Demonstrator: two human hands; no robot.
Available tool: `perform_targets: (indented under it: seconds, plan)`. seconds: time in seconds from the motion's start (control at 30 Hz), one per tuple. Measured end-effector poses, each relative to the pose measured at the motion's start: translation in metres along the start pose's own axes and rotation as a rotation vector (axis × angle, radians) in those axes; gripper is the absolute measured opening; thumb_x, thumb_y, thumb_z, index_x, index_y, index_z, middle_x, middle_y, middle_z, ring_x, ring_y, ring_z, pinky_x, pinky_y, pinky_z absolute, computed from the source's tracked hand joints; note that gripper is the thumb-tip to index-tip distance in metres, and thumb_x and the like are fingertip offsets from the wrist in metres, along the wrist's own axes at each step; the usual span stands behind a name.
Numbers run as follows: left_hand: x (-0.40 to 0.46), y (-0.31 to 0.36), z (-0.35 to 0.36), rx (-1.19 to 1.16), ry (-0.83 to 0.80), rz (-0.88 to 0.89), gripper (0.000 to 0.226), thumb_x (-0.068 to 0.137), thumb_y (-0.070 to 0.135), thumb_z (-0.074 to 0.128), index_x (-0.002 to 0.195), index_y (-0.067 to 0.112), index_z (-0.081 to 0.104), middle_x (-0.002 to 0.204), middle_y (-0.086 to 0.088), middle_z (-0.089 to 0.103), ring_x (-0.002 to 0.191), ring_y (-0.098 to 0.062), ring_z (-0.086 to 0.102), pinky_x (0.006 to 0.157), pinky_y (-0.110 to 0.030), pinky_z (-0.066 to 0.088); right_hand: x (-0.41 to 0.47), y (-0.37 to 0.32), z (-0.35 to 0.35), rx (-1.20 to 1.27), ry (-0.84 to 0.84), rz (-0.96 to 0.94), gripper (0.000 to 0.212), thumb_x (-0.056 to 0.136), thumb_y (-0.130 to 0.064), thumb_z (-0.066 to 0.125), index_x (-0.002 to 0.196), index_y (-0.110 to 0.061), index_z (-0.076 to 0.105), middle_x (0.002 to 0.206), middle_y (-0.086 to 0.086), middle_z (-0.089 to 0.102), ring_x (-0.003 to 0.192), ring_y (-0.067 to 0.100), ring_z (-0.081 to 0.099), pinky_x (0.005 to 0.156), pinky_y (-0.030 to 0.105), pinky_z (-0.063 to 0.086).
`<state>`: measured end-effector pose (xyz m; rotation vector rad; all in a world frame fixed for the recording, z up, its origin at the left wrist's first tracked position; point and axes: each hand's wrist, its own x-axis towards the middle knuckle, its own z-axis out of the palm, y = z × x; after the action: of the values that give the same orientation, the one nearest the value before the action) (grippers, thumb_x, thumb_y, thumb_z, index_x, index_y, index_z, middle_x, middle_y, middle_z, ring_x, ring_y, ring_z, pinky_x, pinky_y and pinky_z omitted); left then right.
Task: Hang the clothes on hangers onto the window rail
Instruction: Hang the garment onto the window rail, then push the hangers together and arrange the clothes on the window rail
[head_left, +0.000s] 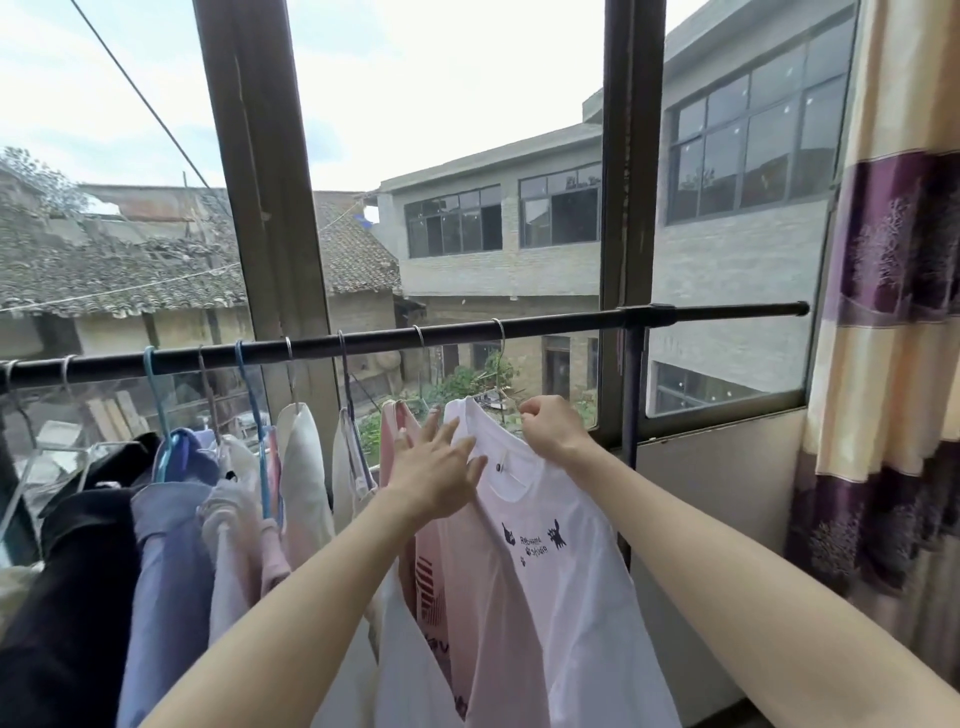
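— Since the white T-shirt (540, 545) is thin knit cotton, how would you expect it to handle?

— Light and limp, I'd judge; it drapes and slides easily on its hanger, so the fabric alone gives no firm hold. It hangs from the window rail (467, 332), just beside a pink garment (402, 436).

— And the hands?

— The left hand (436, 467) lies flat with fingers (441, 434) spread against the collar side. The right hand (545, 423) has its fingers curled, pinching the shoulder seam.

— Best place to take it?

— Under those curled fingers, where the hanger's arm stiffens the shoulder, or at the wire hook (500, 353) above them.
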<state>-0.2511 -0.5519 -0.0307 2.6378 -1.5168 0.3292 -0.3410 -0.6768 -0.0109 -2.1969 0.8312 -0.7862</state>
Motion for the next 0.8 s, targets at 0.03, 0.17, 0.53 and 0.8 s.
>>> perform_targets:
  seconds: [0.03,0.17,0.53,0.8]
  plan:
    - [0.0,0.001,-0.002,-0.009,0.013,-0.009,0.051,0.099,0.044,0.021,0.144,0.023,0.026,0.157,-0.005,0.003,0.144,-0.024,-0.009,0.114,-0.057,0.003,-0.003,0.0,-0.004,-0.024,0.011,-0.018,0.033,0.088,-0.004,0.04,0.115,0.001,0.059,0.12,0.015,0.059,0.114,0.029,0.053,0.098,0.041,0.043]
    - [-0.005,-0.001,-0.018,-0.06,0.16,-0.062,0.045,0.097,0.036,0.034,0.14,0.022,0.036,0.154,-0.004,0.022,0.142,-0.023,0.016,0.113,-0.05,0.016,-0.015,-0.001,-0.011,-0.058,0.097,-0.104,0.034,0.087,-0.008,0.04,0.116,-0.007,0.058,0.121,0.012,0.058,0.109,0.027,0.054,0.095,0.042,0.045]
    - [-0.085,-0.079,-0.076,0.016,0.405,-0.239,0.031,0.094,0.03,0.042,0.115,0.018,0.061,0.115,-0.003,0.061,0.106,-0.023,0.057,0.088,-0.037,0.043,-0.067,-0.074,0.043,0.041,0.063,-0.486,0.023,0.091,-0.012,0.042,0.102,-0.006,0.061,0.109,0.012,0.06,0.104,0.027,0.054,0.091,0.038,0.043]
    - [-0.182,-0.193,-0.101,0.005,0.483,-0.457,0.025,0.093,0.028,0.045,0.107,0.02,0.065,0.11,-0.001,0.063,0.101,-0.025,0.059,0.083,-0.034,0.046,-0.112,-0.165,0.117,0.143,-0.088,-0.633,0.024,0.09,-0.01,0.042,0.1,-0.009,0.064,0.1,0.013,0.068,0.094,0.03,0.062,0.081,0.038,0.048]
